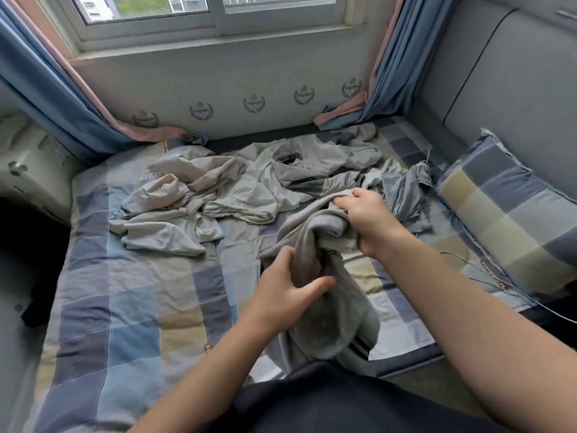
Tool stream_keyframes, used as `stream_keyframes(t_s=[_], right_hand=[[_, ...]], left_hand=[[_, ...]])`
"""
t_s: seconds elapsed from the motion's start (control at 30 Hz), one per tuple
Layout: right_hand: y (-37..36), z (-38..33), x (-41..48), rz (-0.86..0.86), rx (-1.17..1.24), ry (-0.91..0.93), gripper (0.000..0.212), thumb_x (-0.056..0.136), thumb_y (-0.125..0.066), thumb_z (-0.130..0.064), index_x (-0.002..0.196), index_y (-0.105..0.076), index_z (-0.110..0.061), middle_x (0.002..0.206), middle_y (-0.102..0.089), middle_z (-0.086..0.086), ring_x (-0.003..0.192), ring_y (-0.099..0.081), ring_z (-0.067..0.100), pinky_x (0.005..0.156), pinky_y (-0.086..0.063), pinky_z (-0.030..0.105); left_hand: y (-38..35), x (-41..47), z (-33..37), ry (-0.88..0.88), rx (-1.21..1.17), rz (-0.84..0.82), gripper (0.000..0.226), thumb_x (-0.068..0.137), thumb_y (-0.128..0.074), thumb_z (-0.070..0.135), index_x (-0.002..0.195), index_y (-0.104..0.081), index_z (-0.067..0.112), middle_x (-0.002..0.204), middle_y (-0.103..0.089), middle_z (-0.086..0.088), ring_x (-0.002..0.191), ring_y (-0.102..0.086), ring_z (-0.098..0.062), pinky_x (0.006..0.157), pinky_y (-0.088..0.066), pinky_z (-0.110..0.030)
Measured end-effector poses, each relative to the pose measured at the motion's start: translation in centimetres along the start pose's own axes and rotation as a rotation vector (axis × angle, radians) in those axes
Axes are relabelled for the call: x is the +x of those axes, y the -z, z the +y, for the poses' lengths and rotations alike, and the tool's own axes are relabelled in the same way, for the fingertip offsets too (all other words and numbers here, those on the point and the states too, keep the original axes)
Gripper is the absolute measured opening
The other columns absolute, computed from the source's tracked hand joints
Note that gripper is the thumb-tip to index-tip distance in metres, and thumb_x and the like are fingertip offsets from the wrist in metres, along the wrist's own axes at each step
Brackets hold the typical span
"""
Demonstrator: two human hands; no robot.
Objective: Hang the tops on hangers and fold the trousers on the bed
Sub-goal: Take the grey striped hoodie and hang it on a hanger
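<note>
A grey garment (pixel 331 320) with dark stripes near its lower hem hangs bunched over the bed's near edge. My right hand (pixel 370 218) grips its upper end, fingers curled into the cloth. Below it, my left hand (pixel 288 287) holds the bunched middle between thumb and fingers. Behind, a pile of beige and grey clothes (pixel 243 185) lies crumpled across the middle of the bed (pixel 125 323), which has a blue, grey and tan checked cover. A darker grey piece (pixel 406 195) lies at the pile's right. No hanger is in view.
A checked pillow (pixel 512 210) leans against the padded grey headboard (pixel 512 98) on the right. A thin cable (pixel 487 276) runs over the bed's right edge. Blue and pink curtains (pixel 59 98) hang at both sides of the window (pixel 203 17). A dark gap lies left of the bed.
</note>
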State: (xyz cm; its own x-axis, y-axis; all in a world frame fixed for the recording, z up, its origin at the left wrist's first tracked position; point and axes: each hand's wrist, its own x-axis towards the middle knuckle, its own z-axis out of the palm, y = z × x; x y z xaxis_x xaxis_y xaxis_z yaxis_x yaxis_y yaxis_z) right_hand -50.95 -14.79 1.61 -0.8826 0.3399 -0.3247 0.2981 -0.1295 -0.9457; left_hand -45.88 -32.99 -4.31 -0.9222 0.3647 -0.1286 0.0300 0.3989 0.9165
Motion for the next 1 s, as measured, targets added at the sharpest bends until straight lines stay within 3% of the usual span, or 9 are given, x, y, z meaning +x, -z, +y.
stream_keyframes(t_s=[0.17,0.3,0.43,0.57,0.67,0.77,0.9,0.97,1.0], right_hand=[[1.4,-0.4,0.0,0.151,0.252,-0.019,0.018,0.096,-0.052,0.003,0.083,-0.056,-0.009,0.077,-0.060,0.011,0.066,-0.062,0.019,0.062,-0.055,0.032],[4.0,1.3,-0.1,0.202,0.418,-0.124,0.018,0.096,-0.051,0.000,0.108,-0.065,-0.001,0.082,-0.066,0.014,0.063,-0.067,0.019,0.057,-0.059,0.031],[5.8,5.8,-1.1,0.222,0.418,-0.316,0.024,0.095,-0.050,0.002,0.113,-0.065,-0.001,0.090,-0.065,0.017,0.066,-0.063,0.023,0.055,-0.056,0.030],[5.6,9.7,-3.1,0.219,0.145,-0.378,0.007,0.099,-0.056,-0.012,0.104,-0.054,-0.015,0.091,-0.055,0.011,0.069,-0.051,0.017,0.063,-0.049,0.030],[3.8,10.0,-5.1,0.054,-0.123,-0.123,0.041,0.093,-0.071,-0.024,0.127,-0.048,-0.021,0.121,-0.055,0.000,0.105,-0.057,0.008,0.099,-0.045,0.034],[0.8,9.9,-6.3,-0.141,-0.361,0.094,0.066,0.085,-0.079,-0.031,0.141,-0.042,-0.024,0.136,-0.048,0.000,0.126,-0.048,0.011,0.110,-0.037,0.029],[-1.0,10.3,-5.5,0.097,-0.707,0.231,0.101,0.077,-0.078,-0.049,0.156,-0.020,-0.026,0.159,-0.019,0.003,0.146,-0.019,0.020,0.120,-0.022,0.040],[-0.3,10.3,-4.7,0.025,-0.858,0.197,0.094,0.076,-0.078,-0.051,0.153,-0.028,-0.032,0.161,-0.018,0.000,0.146,-0.019,0.020,0.119,-0.023,0.045],[0.2,10.3,-4.1,-0.067,-0.868,0.143,0.076,0.077,-0.079,-0.044,0.143,-0.044,-0.031,0.152,-0.036,0.003,0.138,-0.034,0.021,0.114,-0.033,0.045]], left_hand=[[-1.0,1.1,-4.6,0.327,0.179,-0.083,0.008,0.082,-0.072,0.030,0.086,-0.067,0.024,0.075,-0.070,0.009,0.078,-0.068,-0.017,0.069,-0.054,-0.033],[0.2,2.5,-5.9,0.615,-0.373,0.145,0.027,0.104,-0.042,0.010,0.114,-0.066,0.013,0.102,-0.072,-0.009,0.079,-0.070,-0.028,0.064,-0.053,-0.033],[2.2,4.9,-3.1,0.549,-0.794,0.390,0.029,0.104,-0.037,0.003,0.108,-0.065,0.010,0.098,-0.071,-0.013,0.079,-0.067,-0.026,0.072,-0.058,-0.038],[3.5,5.9,-0.6,0.471,-0.706,0.361,0.025,0.103,-0.043,0.005,0.111,-0.065,-0.003,0.093,-0.067,-0.019,0.078,-0.064,-0.029,0.062,-0.055,-0.035],[3.4,6.0,0.6,0.396,-0.540,0.306,0.022,0.100,-0.056,0.015,0.103,-0.068,-0.004,0.088,-0.064,-0.018,0.081,-0.060,-0.028,0.069,-0.049,-0.038],[3.2,5.7,2.1,0.299,-0.429,0.246,0.018,0.095,-0.062,0.013,0.092,-0.067,-0.004,0.082,-0.060,-0.017,0.078,-0.054,-0.026,0.071,-0.044,-0.041],[4.0,4.7,2.9,0.221,-0.321,0.119,0.030,0.090,-0.071,0.020,0.087,-0.067,-0.009,0.077,-0.063,-0.014,0.073,-0.054,-0.021,0.067,-0.044,-0.036],[5.2,4.4,2.8,0.219,-0.291,0.052,0.043,0.082,-0.074,0.030,0.092,-0.067,-0.011,0.080,-0.063,-0.016,0.076,-0.054,-0.022,0.070,-0.042,-0.037],[5.9,4.4,2.6,0.229,-0.276,0.022,0.043,0.080,-0.074,0.032,0.092,-0.070,-0.009,0.083,-0.066,-0.018,0.078,-0.056,-0.023,0.072,-0.043,-0.038]])
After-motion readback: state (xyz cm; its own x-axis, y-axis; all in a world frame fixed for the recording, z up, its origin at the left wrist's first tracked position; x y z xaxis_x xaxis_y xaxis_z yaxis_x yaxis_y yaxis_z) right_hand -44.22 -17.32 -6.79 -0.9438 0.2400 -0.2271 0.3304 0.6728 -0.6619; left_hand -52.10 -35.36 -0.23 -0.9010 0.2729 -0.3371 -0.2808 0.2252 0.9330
